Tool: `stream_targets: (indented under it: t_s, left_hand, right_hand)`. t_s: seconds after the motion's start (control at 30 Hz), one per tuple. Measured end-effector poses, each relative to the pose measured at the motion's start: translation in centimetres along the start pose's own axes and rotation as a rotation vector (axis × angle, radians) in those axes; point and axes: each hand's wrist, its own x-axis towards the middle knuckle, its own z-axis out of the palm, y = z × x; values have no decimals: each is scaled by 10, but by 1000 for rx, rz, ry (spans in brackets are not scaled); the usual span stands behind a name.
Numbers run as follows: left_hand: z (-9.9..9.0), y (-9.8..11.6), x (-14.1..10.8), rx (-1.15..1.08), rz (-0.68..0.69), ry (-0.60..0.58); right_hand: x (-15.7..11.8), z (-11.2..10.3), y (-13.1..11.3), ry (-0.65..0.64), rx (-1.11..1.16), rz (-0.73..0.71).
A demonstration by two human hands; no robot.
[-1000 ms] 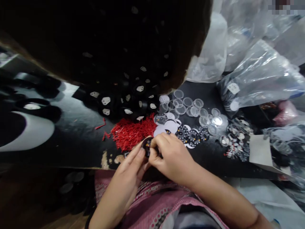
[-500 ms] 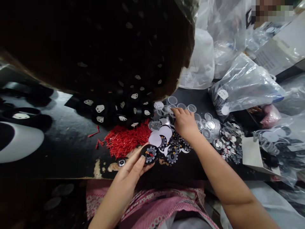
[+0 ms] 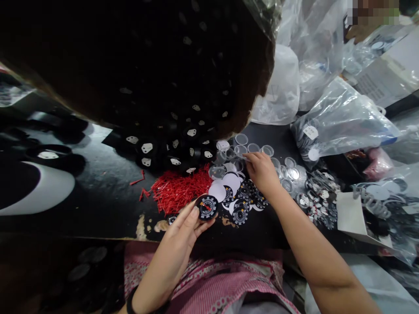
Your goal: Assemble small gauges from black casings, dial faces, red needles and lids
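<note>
At far left on a dark table [image 3: 109, 198], a curved white piece [image 3: 57, 189] lies near black cases [image 3: 147, 148] with white plates; to their right spreads a heap of red pointers [image 3: 180, 192]. Beside the heap, the left grip [image 3: 188, 222] holds a round black dial [image 3: 207, 208] over the table near its front edge, thumb at the left rim, fingers underneath. The dial is round, with no long axis; it faces upward, ringed in pale markings, with an orange mark and a red pointer slanting across its centre. White discs [image 3: 217, 191] and loose printed dials [image 3: 240, 214] lie just to its right. Beyond them, ahead and to the right of the held dial, are clear covers [image 3: 253, 148]; the right grip [image 3: 262, 174] is the nearer one, fingertips among them, though whether it has closed on one cannot be told. Farther right sit small mixed parts [image 3: 322, 196] and an open box [image 3: 350, 213].
</note>
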Motion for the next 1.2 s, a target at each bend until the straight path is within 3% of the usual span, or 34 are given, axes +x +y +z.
stream_targets:
  t_s: [0.1,0.17,0.23,0.33,0.47,0.7,0.8,0.87,0.93,1.03,1.13,1.2]
  left_hand:
    - [3,4,1,-73,2,32]
    - [6,7,2,-119,-57,-6]
    - [10,9,4,-132,-97,-73]
    - [11,9,6,-32,-30,-107]
    - [7,6,5,173,92,-96]
    - [15,6,-9,398,214,-86]
    - [19,5,-7,442,257,-53]
    - [17,6,-4,456,253,-23]
    - [3,7,-7,464,203,-4]
    - [-43,12,-24,558,150,97]
    - [-101,22,-51,686,152,358]
    - [-128,32,-64,799,173,554]
  right_hand:
    - [-20,-9,-17,29,261,58]
    - [-39,-14,-39,-60,589,57]
    - [-57,-16,-63,-170,778,-28]
    - [-71,-17,-86,-154,705,-110]
    - [-70,-19,-89,-151,667,-171]
    - [-63,-12,-104,74,447,-66]
    - [-60,-1,-109,148,487,-90]
    - [-57,5,-111,130,542,-86]
    - [-52,8,-111,19,604,-103]
    - [-41,10,-111,-115,639,-160]
    - [-21,10,-113,-15,498,-151]
    - [-7,12,-115,21,342,-175]
